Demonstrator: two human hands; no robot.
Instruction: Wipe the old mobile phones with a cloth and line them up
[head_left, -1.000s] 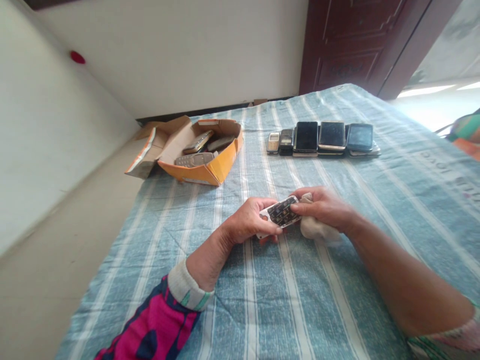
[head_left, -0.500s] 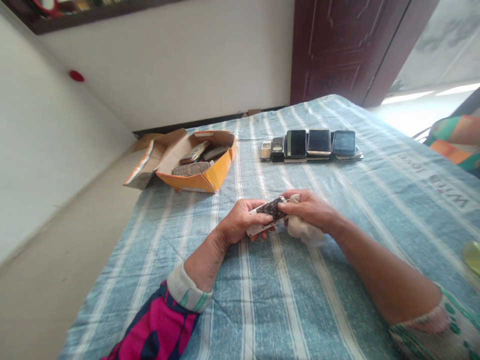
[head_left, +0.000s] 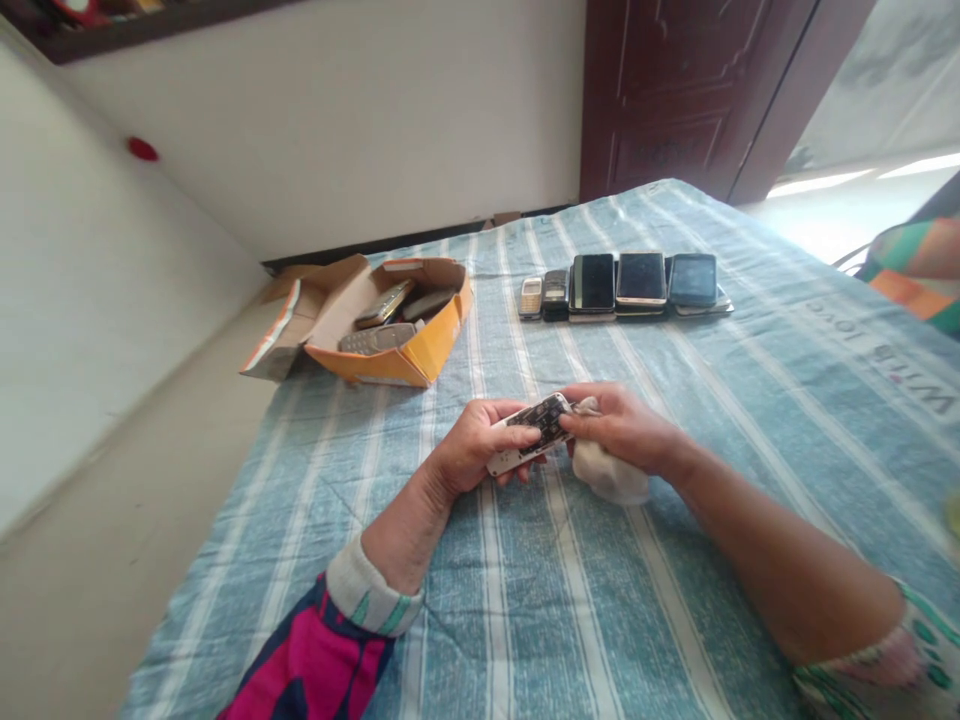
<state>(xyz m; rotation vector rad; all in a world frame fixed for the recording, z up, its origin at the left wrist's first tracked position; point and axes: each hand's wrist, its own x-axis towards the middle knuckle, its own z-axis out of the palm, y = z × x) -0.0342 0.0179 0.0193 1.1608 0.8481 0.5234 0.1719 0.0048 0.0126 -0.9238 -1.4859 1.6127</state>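
Note:
A white mobile phone [head_left: 507, 461] with a dark, patterned face lies tilted between my two hands, above the striped cloth. My left hand [head_left: 474, 446] is closed around its near left end, thumb across the face. At the far right end, my right hand [head_left: 626, 428] is closed with its thumb on the phone's edge. That same hand also grips a crumpled whitish cloth [head_left: 609, 476], which hangs below its fingers. The fingers under the phone are partly hidden.
An open orange cardboard box [head_left: 442, 345] holding several old phones stands at the left. Small keypad phones [head_left: 531, 299] and stacked smartphones [head_left: 641, 280] form a row at the back. A blue striped tablecloth [head_left: 450, 620] covers the table, whose left edge drops to the floor.
The cloth in my right hand has shifted slightly and hangs a little lower. Both hands keep hold of the phone in nearly the same place. The view has moved slightly.

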